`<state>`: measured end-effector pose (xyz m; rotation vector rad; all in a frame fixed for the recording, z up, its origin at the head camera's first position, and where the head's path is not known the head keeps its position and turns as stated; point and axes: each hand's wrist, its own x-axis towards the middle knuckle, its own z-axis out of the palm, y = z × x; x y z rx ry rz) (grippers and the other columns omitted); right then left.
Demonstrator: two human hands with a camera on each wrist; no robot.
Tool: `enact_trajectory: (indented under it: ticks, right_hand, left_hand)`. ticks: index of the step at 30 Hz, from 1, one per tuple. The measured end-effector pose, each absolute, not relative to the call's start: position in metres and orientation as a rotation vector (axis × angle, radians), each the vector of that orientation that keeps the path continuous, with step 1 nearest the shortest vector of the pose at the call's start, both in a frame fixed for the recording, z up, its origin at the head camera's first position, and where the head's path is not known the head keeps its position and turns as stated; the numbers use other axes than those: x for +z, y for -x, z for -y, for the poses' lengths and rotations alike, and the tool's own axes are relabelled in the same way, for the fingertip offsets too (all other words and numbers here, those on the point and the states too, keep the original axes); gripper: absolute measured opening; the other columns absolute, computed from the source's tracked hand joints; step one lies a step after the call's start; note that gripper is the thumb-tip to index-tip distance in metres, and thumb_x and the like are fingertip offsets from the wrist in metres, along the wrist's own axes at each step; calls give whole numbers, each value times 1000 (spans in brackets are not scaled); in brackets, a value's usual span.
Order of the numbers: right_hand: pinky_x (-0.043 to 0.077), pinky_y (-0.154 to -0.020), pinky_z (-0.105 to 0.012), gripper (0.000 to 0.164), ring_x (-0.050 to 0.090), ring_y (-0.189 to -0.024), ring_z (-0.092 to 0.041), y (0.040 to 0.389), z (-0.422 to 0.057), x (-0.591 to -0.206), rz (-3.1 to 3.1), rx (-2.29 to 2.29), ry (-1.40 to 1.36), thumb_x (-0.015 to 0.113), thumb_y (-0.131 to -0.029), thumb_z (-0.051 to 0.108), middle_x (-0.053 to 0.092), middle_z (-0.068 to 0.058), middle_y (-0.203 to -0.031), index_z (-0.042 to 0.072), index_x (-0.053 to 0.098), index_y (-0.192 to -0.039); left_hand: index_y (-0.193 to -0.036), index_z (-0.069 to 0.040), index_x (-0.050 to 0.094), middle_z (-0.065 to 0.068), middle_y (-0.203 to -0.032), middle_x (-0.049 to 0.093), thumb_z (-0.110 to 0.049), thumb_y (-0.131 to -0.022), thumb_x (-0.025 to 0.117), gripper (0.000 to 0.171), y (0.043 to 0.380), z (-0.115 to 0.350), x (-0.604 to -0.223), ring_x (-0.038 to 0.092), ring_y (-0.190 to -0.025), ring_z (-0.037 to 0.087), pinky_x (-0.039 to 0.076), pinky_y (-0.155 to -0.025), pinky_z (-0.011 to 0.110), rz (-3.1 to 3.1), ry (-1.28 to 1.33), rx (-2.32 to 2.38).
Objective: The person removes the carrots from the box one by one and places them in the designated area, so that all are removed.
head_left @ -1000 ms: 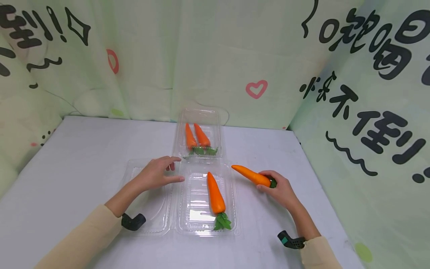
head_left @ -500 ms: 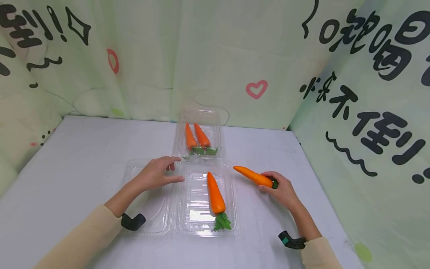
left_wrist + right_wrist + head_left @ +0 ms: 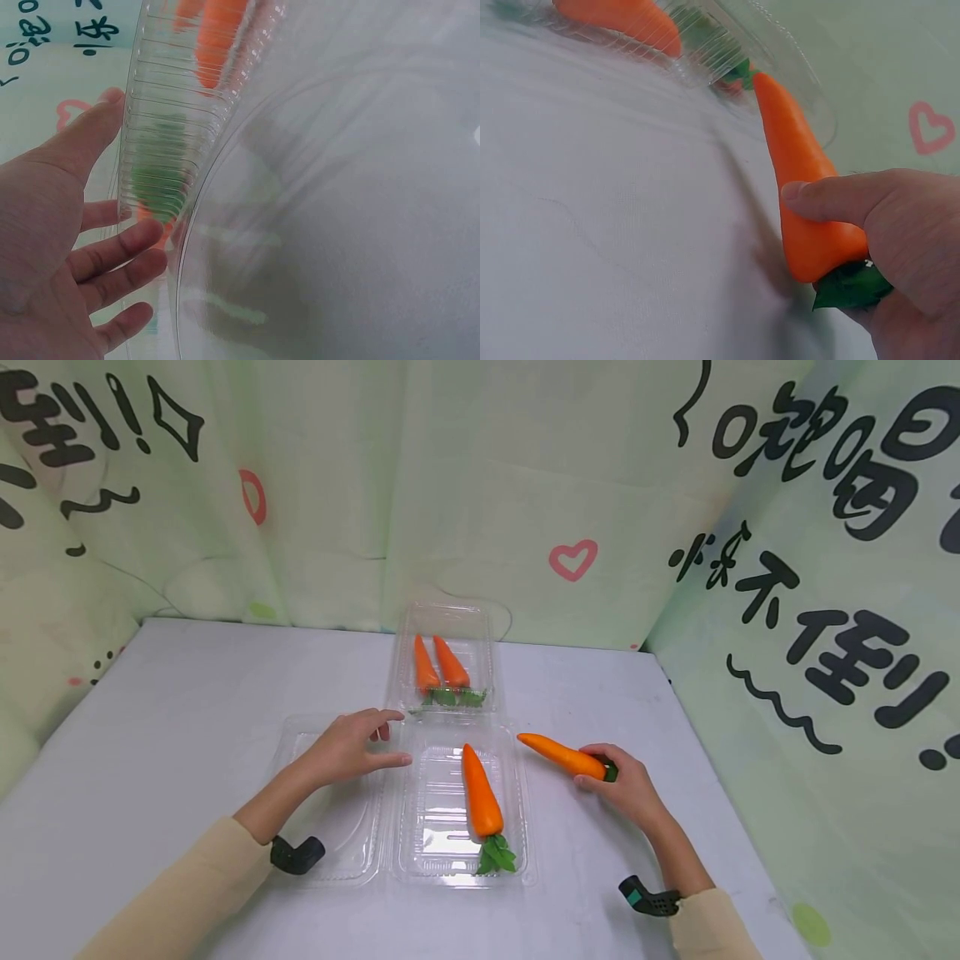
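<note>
My right hand (image 3: 618, 783) grips a carrot (image 3: 558, 753) near its leafy end, thumb on top, with the tip pointing left toward the clear plastic box (image 3: 438, 860). In the right wrist view this carrot (image 3: 799, 161) is held above the tabletop, casting a shadow. One carrot (image 3: 482, 793) lies in the right side of that box, its green leaves toward me. The left hand (image 3: 352, 747) is at the box's left edge, over the lid side, fingers loosely spread and holding nothing. In the left wrist view its fingers (image 3: 124, 255) are beside the box wall; contact I cannot tell.
The box's opened lid (image 3: 337, 835) lies flat on the left. Behind stands a second clear box (image 3: 401, 672) with two carrots (image 3: 450, 664) inside. A white-covered table (image 3: 187, 718) carries everything, with a printed pale green curtain (image 3: 465, 485) around its back and sides.
My right hand with the carrot shifted slightly right, then slightly back left, a touch lower in view. The left hand and the boxes stay where they were.
</note>
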<state>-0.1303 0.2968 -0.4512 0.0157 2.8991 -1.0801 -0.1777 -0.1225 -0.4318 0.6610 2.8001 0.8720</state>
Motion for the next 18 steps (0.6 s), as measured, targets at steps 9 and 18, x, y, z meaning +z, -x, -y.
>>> enact_trajectory:
  ticks: [9, 18]
  right_hand:
    - [40, -105, -54, 47, 52, -111, -32, 132, -293, -453, -2913, -1047, -7, 76, -83, 22, 60, -16, -126, 7, 60, -124]
    - [40, -106, -54, 48, 52, -112, -31, 134, -293, -455, -2899, -1050, -8, 77, -82, 23, 60, -15, -127, 8, 60, -124]
  left_hand:
    - [-136, -11, 53, 6, -99, 64, -50, -79, 74, 72, 178, 122, -432, 58, -92, 22, 49, -73, 30, -2799, -644, 865]
    - [-135, -11, 53, 6, -99, 64, -49, -79, 75, 71, 177, 121, -432, 58, -92, 22, 50, -74, 31, -2800, -640, 859]
